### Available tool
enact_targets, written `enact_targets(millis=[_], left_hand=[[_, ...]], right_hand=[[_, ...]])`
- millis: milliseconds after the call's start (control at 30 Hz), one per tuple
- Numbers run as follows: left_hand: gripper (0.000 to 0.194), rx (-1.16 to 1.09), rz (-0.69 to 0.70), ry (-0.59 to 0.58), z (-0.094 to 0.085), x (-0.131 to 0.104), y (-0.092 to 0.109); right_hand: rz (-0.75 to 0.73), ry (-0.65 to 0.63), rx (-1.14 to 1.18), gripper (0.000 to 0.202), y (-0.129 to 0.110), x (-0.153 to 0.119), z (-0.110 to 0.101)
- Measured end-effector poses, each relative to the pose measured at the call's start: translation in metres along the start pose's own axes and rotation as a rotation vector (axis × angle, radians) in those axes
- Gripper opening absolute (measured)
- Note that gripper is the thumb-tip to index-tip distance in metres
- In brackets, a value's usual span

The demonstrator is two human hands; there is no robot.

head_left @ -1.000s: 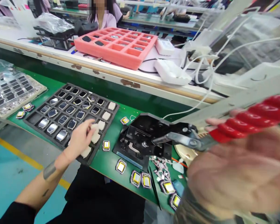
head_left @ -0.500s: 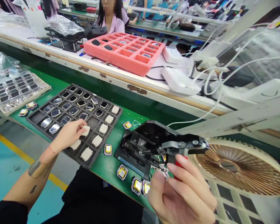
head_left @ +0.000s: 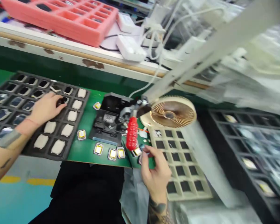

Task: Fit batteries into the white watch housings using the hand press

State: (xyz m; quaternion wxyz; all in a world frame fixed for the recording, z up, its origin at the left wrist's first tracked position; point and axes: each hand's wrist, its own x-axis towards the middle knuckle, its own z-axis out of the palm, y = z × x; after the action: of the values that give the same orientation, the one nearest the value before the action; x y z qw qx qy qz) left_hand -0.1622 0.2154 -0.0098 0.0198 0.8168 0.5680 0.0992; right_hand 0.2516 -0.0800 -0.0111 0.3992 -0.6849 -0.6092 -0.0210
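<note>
My left hand [head_left: 46, 108] reaches over the dark foam tray [head_left: 70, 141]. Its thumb and fingertips close on a dark-faced watch case [head_left: 64, 100] in the second column from the tray's right edge. Pale watch pieces [head_left: 50, 127] lie in slots nearer me. To the right, my right hand [head_left: 156, 169] is pinched on something small that I cannot make out, just below the red handle [head_left: 132, 133] of a black clamp fixture [head_left: 107, 123]. Small modules with yellow and white centres [head_left: 98, 149] lie along the green bench edge, one [head_left: 137, 151] beneath the handle.
A round fan [head_left: 174, 112] stands behind a cream compartment tray [head_left: 189, 197]. Another dark tray [head_left: 238, 152] is at the far right. On the shelf above are a pink foam tray [head_left: 60, 23] and white adapters [head_left: 130, 48]. A cable hangs behind the fixture, and a slanted post rises at right.
The view has swung right. My left hand has left the pale piece in its slot and moved to a dark-faced case farther back. My right hand has dropped from the clamp handle, which now points downward.
</note>
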Motion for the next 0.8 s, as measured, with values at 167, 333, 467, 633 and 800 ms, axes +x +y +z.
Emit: enact_targets(millis=[167,333,467,633,800], left_hand=[[0.046,0.206,-0.018,-0.105,0.004,0.026,0.018],[0.028,0.329,-0.069,-0.129,-0.002,0.033,0.025],[0.036,0.118,-0.212,-0.023,-0.009,0.019,0.022],[0.022,-0.842,-0.377,0.295,-0.015,-0.059,0.074],[0.032,-1.388,-0.293,0.013,0.001,-0.135,0.171]], right_hand=[[0.013,-0.226,-0.119,0.028,0.004,-0.036,-0.009],[-0.109,-0.426,-0.47,0.038,0.001,-0.053,0.016],[-0.17,-0.442,-0.528,0.047,0.005,-0.051,0.021],[0.014,-0.015,-0.141,0.036,0.006,-0.035,0.001],[0.12,0.323,0.127,0.033,-0.007,-0.014,-0.02]])
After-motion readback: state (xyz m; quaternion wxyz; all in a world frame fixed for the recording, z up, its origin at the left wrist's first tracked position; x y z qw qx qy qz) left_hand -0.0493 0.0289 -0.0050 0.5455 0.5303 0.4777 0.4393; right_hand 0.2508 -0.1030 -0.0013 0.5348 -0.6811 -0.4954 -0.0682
